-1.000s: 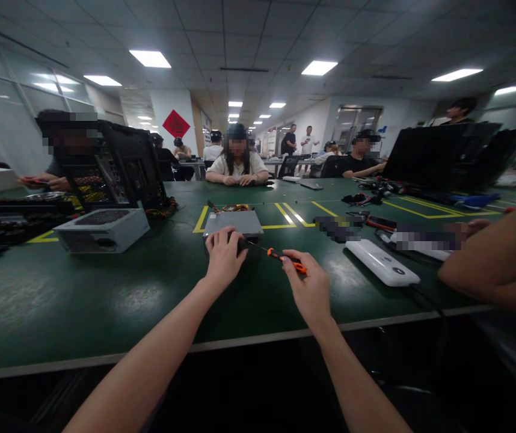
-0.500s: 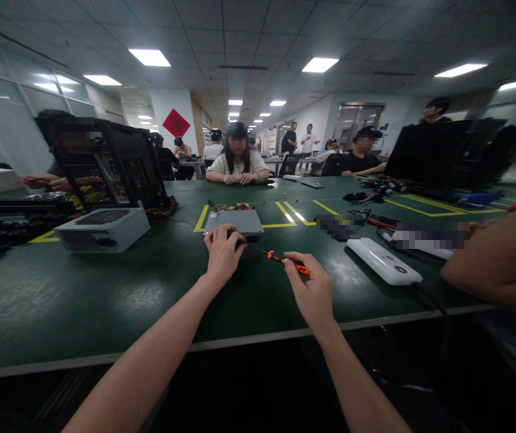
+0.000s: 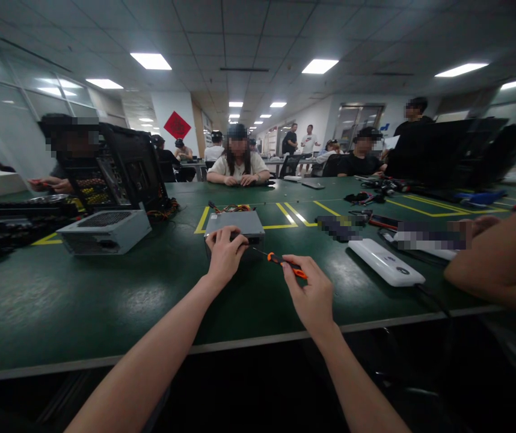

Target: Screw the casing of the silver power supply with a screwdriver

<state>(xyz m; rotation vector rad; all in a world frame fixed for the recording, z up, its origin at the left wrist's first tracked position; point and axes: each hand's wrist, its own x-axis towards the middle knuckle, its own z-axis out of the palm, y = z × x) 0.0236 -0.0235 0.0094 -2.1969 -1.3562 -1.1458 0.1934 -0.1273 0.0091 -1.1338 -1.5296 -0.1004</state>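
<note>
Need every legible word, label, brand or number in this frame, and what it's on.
No text reads clearly.
Red diamond sign on the far pillar: dark mark, too small to read.
Grey box under the left hand: no label visible.
Orange screwdriver in the right hand: no marking legible.
White device: round mark only, no words.
</note>
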